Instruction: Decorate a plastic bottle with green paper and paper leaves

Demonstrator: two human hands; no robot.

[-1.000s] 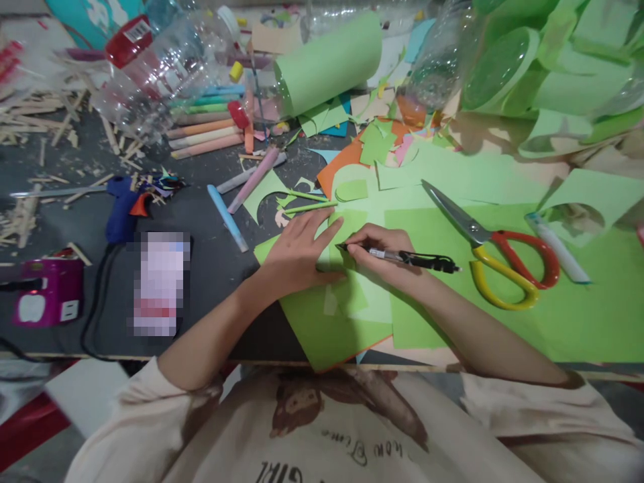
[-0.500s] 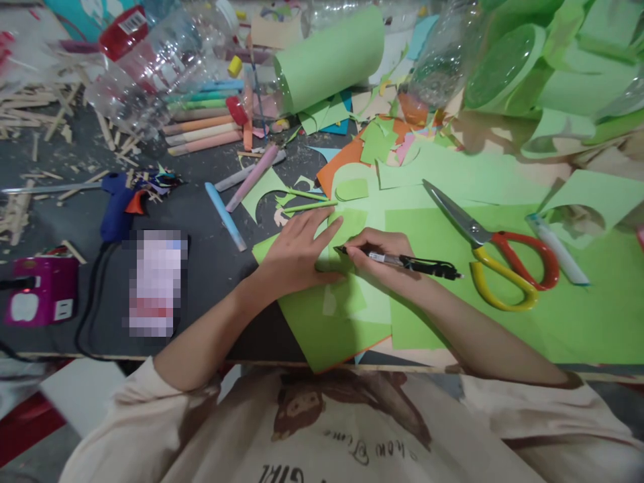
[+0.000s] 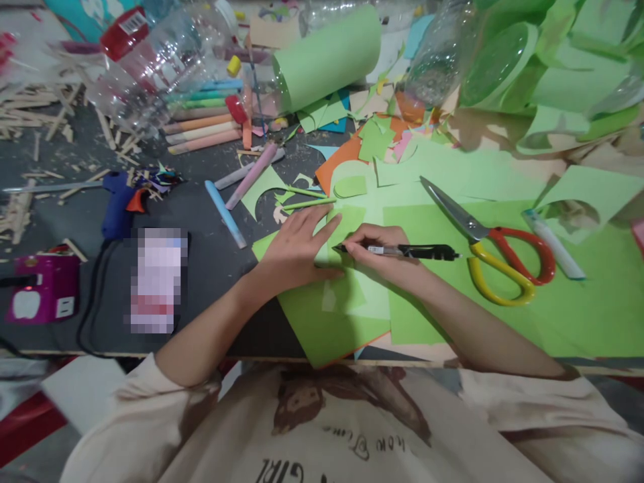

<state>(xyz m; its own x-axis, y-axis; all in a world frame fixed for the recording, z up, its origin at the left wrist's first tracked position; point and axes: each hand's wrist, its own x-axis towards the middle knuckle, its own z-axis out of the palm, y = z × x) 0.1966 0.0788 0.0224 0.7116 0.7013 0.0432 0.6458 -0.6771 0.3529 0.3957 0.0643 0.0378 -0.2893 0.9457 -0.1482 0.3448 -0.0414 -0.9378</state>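
While the right hand (image 3: 380,249) is pinching a pen (image 3: 427,252) between thumb and fingers, its tip is pointing left, down at pale paper (image 3: 380,305); whether it is touching is too small to tell. Just left of this grip, the left hand (image 3: 299,249) is lying palm down, fingers spread wide, covering part of that paper. Under it, a green sheet (image 3: 322,329) is jutting toward the person. To the grip's right, scissors (image 3: 471,228) are lying on a larger green card (image 3: 578,322), blades aiming away from the person; a white tube (image 3: 556,245) is lying just past their handles. Left of the grip, past the left hand, a blue stick (image 3: 225,213) is lying on the dark table (image 3: 266,335); farther left, a phone (image 3: 155,282), a glue gun (image 3: 118,204) and a purple box (image 3: 43,288) are sitting. Beyond the grip, a green cylinder (image 3: 329,57) is lying near paper scraps (image 3: 377,137).
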